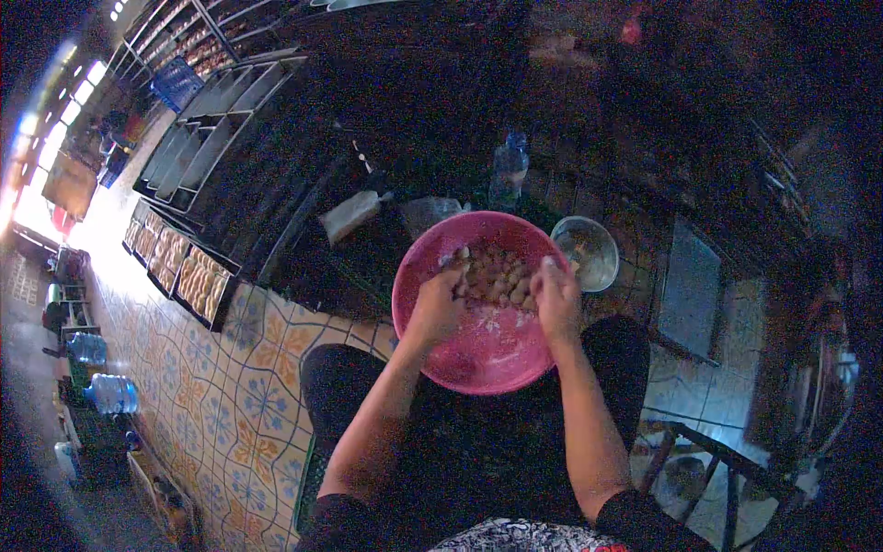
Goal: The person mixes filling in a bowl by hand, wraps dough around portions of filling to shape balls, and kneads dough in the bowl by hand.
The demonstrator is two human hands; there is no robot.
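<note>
1. Working both bare hands inside a round, bright-pink basin (pixel 492 357); it sits just ahead of two dark-trousered knees (pixel 614 363). What supports it is hidden from me.
2. Small, roundish, brown lumps (pixel 501 278) heaped toward the basin's far side. Pale, powdery smears (pixel 492 322) on the pink bottom nearer the person.
3. Left hand (pixel 437 308): inside the near-left part of the basin, fingers bent down at the heap's left edge. Cannot tell whether it grips a lump.
4. Right hand (pixel 557 299): over the basin's right side, beside the heap, fingers loosely curled and blurred. Cannot tell whether anything is held.
5. Just right of the basin, a round, pale-rimmed bowl (pixel 602 267). Beyond the basin, a clear plastic bottle with a blue cap (pixel 509 173); to the left of that, a whitish, oblong packet (pixel 351 216).
6. Farther left, dark trays of golden, bread-like pieces (pixel 204 283) beside a patterned tile floor (pixel 258 396), blue and orange motifs on cream.
</note>
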